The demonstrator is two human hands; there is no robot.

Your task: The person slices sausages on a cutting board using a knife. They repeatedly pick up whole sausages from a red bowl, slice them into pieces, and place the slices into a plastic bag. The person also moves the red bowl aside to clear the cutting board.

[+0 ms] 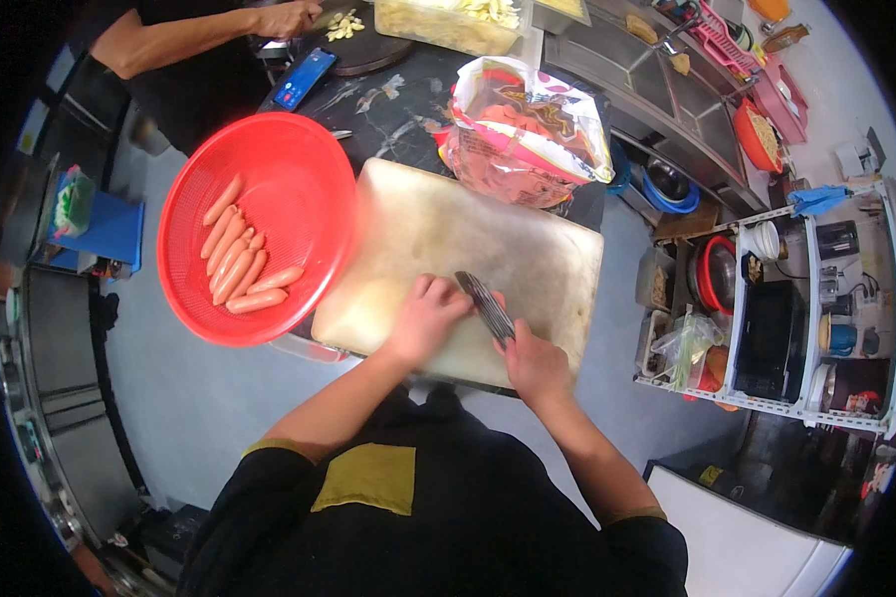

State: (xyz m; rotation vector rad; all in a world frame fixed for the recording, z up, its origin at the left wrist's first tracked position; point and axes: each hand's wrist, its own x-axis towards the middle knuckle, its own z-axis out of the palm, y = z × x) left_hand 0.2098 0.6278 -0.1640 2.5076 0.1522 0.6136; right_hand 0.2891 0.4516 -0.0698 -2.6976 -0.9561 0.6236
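My right hand (537, 366) grips a knife (485, 306) whose dark, streaked blade points up and left over the cutting board (418, 224). Close to the blade's left side, my left hand (433, 317) has its fingers bent down at the worn, pale board. Whether it pins something is hidden by the fingers. A small pinkish bit shows just behind the blade, too little to name surely. Left of the board, a red plastic colander (306, 172) contains several sausages (231, 257). Past the board's far edge stands an opened plastic bag (523, 160) with more reddish pieces inside.
Across the dark table, another person's arm (194, 41) reaches over a round board (373, 56) with peeled garlic cloves (343, 26). A phone (304, 78) lies nearby. Sliced pale food fills a plastic tub (448, 33). At right are a sink (664, 89) and a shelf rack (806, 246).
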